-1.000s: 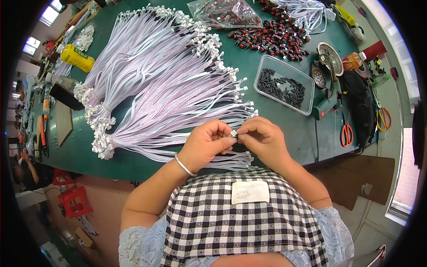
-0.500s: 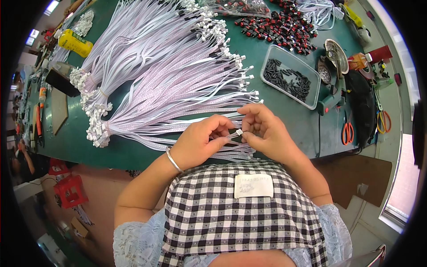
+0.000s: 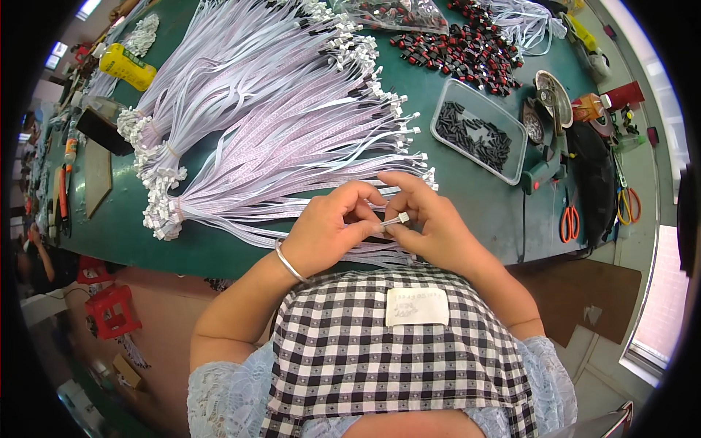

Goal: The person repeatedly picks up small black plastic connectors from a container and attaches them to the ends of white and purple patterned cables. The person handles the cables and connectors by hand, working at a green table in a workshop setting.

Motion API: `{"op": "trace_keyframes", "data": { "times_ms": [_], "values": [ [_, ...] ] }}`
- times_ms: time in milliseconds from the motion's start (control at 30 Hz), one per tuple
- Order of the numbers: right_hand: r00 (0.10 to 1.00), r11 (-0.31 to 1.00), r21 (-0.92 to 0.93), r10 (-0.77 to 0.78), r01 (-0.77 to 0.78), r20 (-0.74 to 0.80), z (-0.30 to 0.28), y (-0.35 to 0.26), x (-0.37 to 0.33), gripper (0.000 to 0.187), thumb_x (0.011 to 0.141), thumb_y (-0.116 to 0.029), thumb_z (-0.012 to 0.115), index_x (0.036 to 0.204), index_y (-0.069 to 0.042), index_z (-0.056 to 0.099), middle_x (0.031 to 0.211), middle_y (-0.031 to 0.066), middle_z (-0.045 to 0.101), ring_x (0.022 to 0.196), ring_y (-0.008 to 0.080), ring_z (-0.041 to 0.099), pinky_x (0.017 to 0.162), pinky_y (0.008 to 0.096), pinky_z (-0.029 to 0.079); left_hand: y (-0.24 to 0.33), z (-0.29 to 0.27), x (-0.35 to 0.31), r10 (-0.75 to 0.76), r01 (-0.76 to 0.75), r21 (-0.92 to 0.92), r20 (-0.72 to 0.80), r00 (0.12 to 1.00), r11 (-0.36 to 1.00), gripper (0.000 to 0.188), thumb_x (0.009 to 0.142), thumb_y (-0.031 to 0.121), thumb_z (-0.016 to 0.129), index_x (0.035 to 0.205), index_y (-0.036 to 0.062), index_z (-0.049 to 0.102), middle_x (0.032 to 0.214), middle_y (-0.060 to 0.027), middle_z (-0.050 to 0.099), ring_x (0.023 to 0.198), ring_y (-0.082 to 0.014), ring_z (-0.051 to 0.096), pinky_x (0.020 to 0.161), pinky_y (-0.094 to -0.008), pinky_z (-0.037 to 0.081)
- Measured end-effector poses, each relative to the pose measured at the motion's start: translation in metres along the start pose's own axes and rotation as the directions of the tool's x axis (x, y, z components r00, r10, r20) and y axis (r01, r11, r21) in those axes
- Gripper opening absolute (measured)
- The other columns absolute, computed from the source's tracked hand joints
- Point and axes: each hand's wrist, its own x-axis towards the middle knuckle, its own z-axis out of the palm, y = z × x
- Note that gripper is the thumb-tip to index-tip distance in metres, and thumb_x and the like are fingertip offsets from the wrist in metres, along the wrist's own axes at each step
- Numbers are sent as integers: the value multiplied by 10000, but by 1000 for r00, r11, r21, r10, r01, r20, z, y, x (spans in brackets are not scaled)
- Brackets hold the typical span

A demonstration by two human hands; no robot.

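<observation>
A thin white cable end with a small white plug connector [image 3: 403, 217] is between my hands at the table's front edge. My left hand [image 3: 325, 225] is closed, its thumb and fingertips pinching the cable just behind the plug. Close against it, my right hand [image 3: 432, 228] curls round the same cable end, thumb near the left fingertips and the plug lying before its palm. Under and beyond both hands spreads a fanned bundle of flat white and pinkish ribbon cables [image 3: 270, 157], tied at the left, with white plugs at both ends.
A clear plastic box [image 3: 517, 162] of small black tubes stands right of the bundle. Behind it lies a pile of black-and-red parts [image 3: 467, 58]. Orange-handled scissors [image 3: 569, 223] and a green tool [image 3: 544, 171] are at the right. A yellow bottle [image 3: 128, 67] lies far left.
The plug has shifted slightly right and now sticks out further past my right fingertips. My right hand has moved a little left, closer to my left hand.
</observation>
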Motion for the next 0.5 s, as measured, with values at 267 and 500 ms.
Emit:
{"op": "trace_keyframes", "data": {
  "times_ms": [267,500],
  "values": [
    [1000,999,-37,12,-13,-16,2,3,0,645,779,46,595,1361,-139,388,792,45,568,684,109,581,649,253,488,3,-7,-4,28,-36,166,48,998,985,323,794,33,635,1096,22,521,781,-57,643,704,-120,606,664,-266,479],
    [993,930,-350,-120,114,5,-11,-8,-2,654,751,20,617,1356,-113,408,854,105,609,717,243,619,673,324,502,9,8,8,171,-153,295,-37,985,943,237,782,42,644,999,43,550,751,-61,622,667,-164,598,624,-281,470]
  ]
}}
